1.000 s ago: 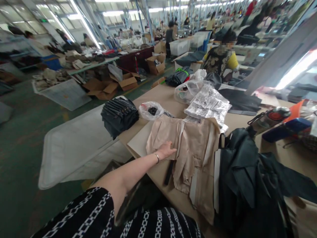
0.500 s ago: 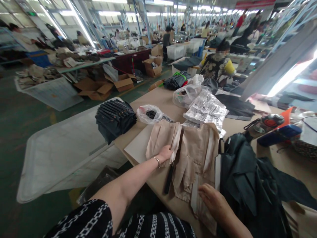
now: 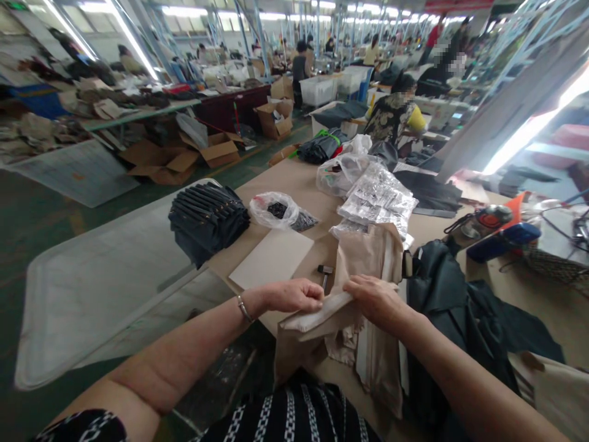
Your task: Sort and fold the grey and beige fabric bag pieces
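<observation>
A beige fabric piece [image 3: 306, 344] with a pale strip along its edge hangs between my two hands at the table's front. My left hand [image 3: 294, 296], with a bracelet at the wrist, is closed in a pinch on the strip's edge. Close beside it, my right hand [image 3: 375, 299] grips the same piece, fingers bent over the cloth. Under and behind my right hand lie more beige fabric pieces [image 3: 368, 252] with pale strips. A dark-headed tool like a small hammer [image 3: 325, 270] lies left of them, its handle partly covered.
A white board [image 3: 272, 258], a bag of small black parts [image 3: 278, 210] and stacked dark folded cloth [image 3: 209, 221] are on the left. Clear plastic packets [image 3: 380, 199] lie behind. Dark fabric [image 3: 442, 307] and a blue case [image 3: 504, 241] are on the right. A person [image 3: 391, 116] sits beyond.
The left beige piece has been lifted off the table and drawn toward me, uncovering the white board and the tool. My right hand has moved up and taken hold of it too.
</observation>
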A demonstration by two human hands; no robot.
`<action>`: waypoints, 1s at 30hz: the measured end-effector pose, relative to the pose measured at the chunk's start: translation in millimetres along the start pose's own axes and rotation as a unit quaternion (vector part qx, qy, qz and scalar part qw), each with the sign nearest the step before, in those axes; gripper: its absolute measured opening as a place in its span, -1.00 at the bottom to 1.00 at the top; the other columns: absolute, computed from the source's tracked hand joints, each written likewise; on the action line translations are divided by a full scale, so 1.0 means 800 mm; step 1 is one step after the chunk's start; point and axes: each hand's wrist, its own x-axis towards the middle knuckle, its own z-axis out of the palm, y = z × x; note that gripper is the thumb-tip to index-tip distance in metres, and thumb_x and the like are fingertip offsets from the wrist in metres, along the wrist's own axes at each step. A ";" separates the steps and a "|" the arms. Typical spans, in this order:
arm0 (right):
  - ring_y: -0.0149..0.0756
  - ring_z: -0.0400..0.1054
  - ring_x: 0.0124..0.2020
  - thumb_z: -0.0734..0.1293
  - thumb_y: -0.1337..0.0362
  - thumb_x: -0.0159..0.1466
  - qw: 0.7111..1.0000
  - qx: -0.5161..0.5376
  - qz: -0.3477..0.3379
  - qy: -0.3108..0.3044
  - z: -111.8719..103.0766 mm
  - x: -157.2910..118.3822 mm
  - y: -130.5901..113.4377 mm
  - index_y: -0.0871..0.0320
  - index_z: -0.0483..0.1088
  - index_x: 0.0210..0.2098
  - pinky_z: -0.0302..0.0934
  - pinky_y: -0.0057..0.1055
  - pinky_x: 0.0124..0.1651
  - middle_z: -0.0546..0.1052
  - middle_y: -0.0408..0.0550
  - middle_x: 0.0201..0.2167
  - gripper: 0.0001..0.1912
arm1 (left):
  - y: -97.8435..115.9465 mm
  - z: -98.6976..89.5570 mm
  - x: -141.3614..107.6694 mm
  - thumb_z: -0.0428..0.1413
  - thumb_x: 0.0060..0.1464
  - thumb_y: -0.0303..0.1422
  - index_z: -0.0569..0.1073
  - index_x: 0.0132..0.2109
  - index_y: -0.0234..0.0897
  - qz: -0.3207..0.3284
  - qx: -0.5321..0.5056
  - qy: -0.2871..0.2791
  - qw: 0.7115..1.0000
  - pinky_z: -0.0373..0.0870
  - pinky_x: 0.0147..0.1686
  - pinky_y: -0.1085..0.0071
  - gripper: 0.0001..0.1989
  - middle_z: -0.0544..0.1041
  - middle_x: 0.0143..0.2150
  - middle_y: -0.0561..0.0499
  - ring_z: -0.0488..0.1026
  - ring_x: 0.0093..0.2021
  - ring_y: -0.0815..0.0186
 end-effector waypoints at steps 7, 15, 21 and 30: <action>-0.36 0.22 -0.46 0.19 0.17 0.24 0.929 0.220 0.246 0.168 -0.002 -0.042 0.032 0.18 0.26 -0.47 0.03 -0.48 -0.40 0.35 -0.16 -0.53 -0.77 | 0.008 0.000 -0.027 0.02 0.11 -0.16 0.35 -0.39 -0.32 0.102 0.119 0.568 0.808 0.25 -0.32 0.46 -0.70 0.36 -0.45 0.04 0.31 -0.40 0.39; -0.37 0.16 -0.45 0.13 -0.02 0.28 0.838 0.421 0.267 0.220 0.045 -0.055 -0.019 0.20 0.34 -0.38 0.07 -0.49 -0.40 0.30 -0.17 -0.54 -0.59 | 0.002 0.097 0.056 0.24 -0.16 -0.14 0.40 -0.17 -0.37 0.022 -0.324 0.238 0.915 0.31 -0.49 0.50 -0.54 0.44 -0.35 -0.01 0.35 -0.46 0.42; -0.27 0.31 -0.29 0.26 0.19 0.15 0.800 0.496 0.265 0.207 0.068 -0.067 -0.022 0.18 0.33 -0.05 0.18 -0.44 -0.26 0.46 -0.13 -0.34 -0.61 | 0.014 0.110 0.079 0.08 -0.32 -0.50 0.45 -0.34 -0.39 0.009 -0.326 0.267 0.907 0.23 -0.54 0.51 -0.75 0.43 -0.50 0.03 0.30 -0.50 0.40; -0.30 0.35 -0.53 0.38 -0.09 0.08 0.623 0.740 0.236 0.089 0.065 -0.114 0.008 0.30 0.42 -0.38 0.23 -0.41 -0.44 0.49 -0.02 -0.50 -0.50 | 0.073 0.141 0.021 0.02 -0.54 -0.62 0.54 -0.46 -0.42 0.011 -0.403 -0.027 0.915 0.34 -0.41 0.46 -0.65 0.52 -0.49 -0.06 0.41 -0.47 0.32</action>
